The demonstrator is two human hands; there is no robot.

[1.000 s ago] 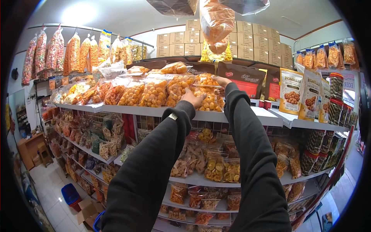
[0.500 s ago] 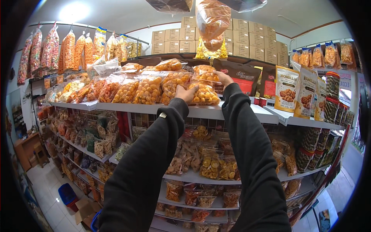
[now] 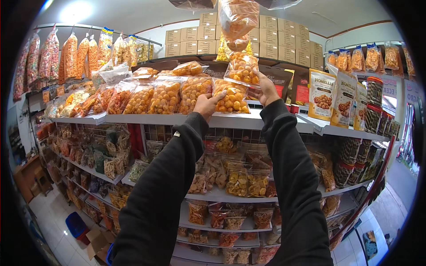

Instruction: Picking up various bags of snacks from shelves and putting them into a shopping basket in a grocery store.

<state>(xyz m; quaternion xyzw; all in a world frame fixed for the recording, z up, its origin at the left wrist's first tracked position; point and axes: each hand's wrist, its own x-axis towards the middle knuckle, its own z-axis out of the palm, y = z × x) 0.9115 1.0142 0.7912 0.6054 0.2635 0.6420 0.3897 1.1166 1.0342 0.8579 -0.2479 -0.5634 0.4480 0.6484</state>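
Note:
My right hand [image 3: 268, 90] grips a clear bag of orange snack balls [image 3: 242, 69] by its right side, holding it up and tilted above the shelf. Below that bag, another clear bag of snack balls [image 3: 231, 98] stands upright at the front of the top shelf [image 3: 177, 119]. My left hand [image 3: 206, 106] is closed at the left edge of this standing bag, its thumb across the front. Farther left, a similar bag of snack balls [image 3: 194, 93] leans in the same row, just behind my left hand.
Gold and white snack pouches [image 3: 322, 95] stand on the right, beside stacked dark jars [image 3: 373, 104]. A full plastic bag [image 3: 238, 22] hangs overhead at the centre. Cardboard boxes [image 3: 277, 42] are stacked behind. Lower shelves hold packed snacks [image 3: 239, 179].
My right hand has lifted its bag up and slightly right, away from the bag beneath. My left hand stays at the lower bag, which now stands more upright. The whole view has shifted slightly.

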